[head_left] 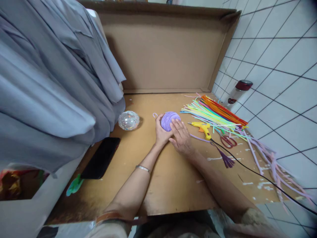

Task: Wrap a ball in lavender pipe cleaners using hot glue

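In the head view, the tabletop (173, 185) is running from its front edge, close to the person's body, back to an upright cardboard panel (168, 49). Grey cloth (49, 82) is bounding the left side and a tiled wall (272, 49) the right. Working room is extending between the forearms and the front edge, and leftward from the hands to a clear faceted ball (129, 120). On the right, a yellow glue gun (201, 128) and a bundle of coloured strips (214, 114) are narrowing that room; the gun's nozzle is pointing left, toward the hands. The purple ball (168, 119) is sitting between both hands near mid-table, its windings running in curved bands across the visible face; its near-round outline is leaving the long axis undeterminable. The left hand (163, 133) is cupping it, thumb along its left side, remaining fingers largely hidden. The right hand (182, 137) is lying against its right side, fingers nearly straight. A purple strand (200, 138) is trailing rightward beside that hand.
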A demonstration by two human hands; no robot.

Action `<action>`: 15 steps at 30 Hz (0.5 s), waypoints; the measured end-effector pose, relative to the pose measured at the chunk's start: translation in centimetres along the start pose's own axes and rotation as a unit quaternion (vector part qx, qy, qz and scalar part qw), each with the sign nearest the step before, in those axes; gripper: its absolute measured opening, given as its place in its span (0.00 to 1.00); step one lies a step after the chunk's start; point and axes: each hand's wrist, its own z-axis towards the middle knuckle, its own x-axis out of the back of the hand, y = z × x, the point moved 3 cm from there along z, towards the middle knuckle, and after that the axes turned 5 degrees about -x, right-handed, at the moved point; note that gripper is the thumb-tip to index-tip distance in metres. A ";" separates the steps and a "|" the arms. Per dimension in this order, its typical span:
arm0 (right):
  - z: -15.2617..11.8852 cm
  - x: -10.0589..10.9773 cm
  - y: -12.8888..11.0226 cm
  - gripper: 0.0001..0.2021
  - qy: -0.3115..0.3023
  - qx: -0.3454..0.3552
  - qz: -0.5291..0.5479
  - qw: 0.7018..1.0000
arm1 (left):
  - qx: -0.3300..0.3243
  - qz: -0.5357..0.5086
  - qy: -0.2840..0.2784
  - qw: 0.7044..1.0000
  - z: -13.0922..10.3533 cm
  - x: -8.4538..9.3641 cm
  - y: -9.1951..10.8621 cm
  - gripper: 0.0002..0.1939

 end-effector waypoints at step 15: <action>0.6 -0.2 1.6 0.34 0.010 -0.075 -0.014 0.997 | -0.118 -0.001 -0.072 0.990 -0.9 -1.2 -0.4 0.36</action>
